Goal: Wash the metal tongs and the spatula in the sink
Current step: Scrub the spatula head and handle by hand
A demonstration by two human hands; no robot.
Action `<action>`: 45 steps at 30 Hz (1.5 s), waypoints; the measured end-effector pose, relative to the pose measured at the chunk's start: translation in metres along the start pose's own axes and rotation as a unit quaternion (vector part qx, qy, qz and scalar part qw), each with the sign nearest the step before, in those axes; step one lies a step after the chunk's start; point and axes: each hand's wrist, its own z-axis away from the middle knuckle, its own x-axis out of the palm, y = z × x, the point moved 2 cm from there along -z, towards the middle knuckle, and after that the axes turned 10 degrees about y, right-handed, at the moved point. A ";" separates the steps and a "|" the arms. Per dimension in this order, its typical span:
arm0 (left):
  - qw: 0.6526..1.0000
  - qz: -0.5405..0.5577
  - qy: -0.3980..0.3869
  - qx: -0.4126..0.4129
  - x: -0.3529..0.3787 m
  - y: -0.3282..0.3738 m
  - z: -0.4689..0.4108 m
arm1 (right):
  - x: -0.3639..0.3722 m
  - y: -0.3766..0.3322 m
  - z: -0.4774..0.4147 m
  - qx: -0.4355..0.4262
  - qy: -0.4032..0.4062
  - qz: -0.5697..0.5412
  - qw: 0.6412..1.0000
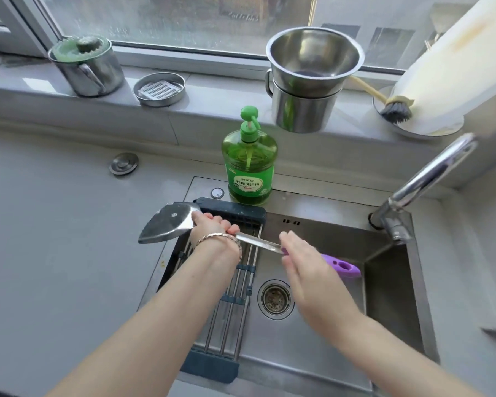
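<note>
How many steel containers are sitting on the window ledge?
4: a lidded pot at far left, a shallow dish beside it, and a bowl resting on a mug near the middle. The white board at right may hide more.

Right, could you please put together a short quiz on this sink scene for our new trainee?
1. True or false: the left hand grips the spatula by its neck, right beside the blade.
2. Which colour is the spatula's handle end? A) green B) purple C) black
3. Fill in the blank: the green soap bottle stands on the sink rim, just behind the dark ____ that spans the basin's left part.

Key: 1 true; 2 B; 3 rack.
</note>
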 end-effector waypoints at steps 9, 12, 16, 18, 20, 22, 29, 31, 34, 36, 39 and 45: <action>0.995 -0.008 -0.049 0.084 -0.010 -0.020 0.036 | -0.032 0.048 0.017 0.165 -0.131 0.191 0.959; 0.997 -0.008 -0.052 0.061 -0.017 -0.037 0.044 | -0.027 0.040 0.008 0.200 -0.158 0.124 0.959; 0.999 0.008 -0.007 0.047 -0.019 -0.035 0.043 | -0.017 0.013 0.026 -0.036 0.071 0.291 0.953; 0.998 0.004 0.019 0.059 -0.020 -0.029 0.040 | -0.010 0.018 0.046 -0.105 0.131 0.264 0.950; 0.997 0.009 0.046 0.057 -0.023 -0.024 0.037 | -0.009 0.032 0.062 -0.141 0.134 0.293 0.936; 0.997 0.025 0.063 0.042 -0.026 -0.022 0.035 | -0.017 0.043 0.068 -0.136 0.141 0.313 0.929; 0.999 0.016 0.030 0.024 -0.020 -0.050 0.050 | -0.010 0.013 0.050 -0.059 0.085 0.300 0.948; 0.999 0.018 0.030 0.027 -0.019 -0.043 0.048 | -0.017 0.024 0.053 -0.095 0.059 0.310 0.944; 0.998 0.031 0.034 0.046 -0.022 -0.032 0.041 | -0.032 0.039 0.060 -0.009 0.045 0.294 0.955; 0.998 0.019 0.036 0.055 -0.025 -0.037 0.042 | -0.027 0.032 0.061 0.045 0.039 0.282 0.958; 0.998 -0.005 0.038 0.052 -0.027 -0.049 0.047 | -0.010 0.018 0.064 0.029 0.029 0.265 0.963; 0.998 0.025 0.012 0.049 -0.026 -0.033 0.034 | -0.034 0.040 0.057 0.046 0.084 0.255 0.962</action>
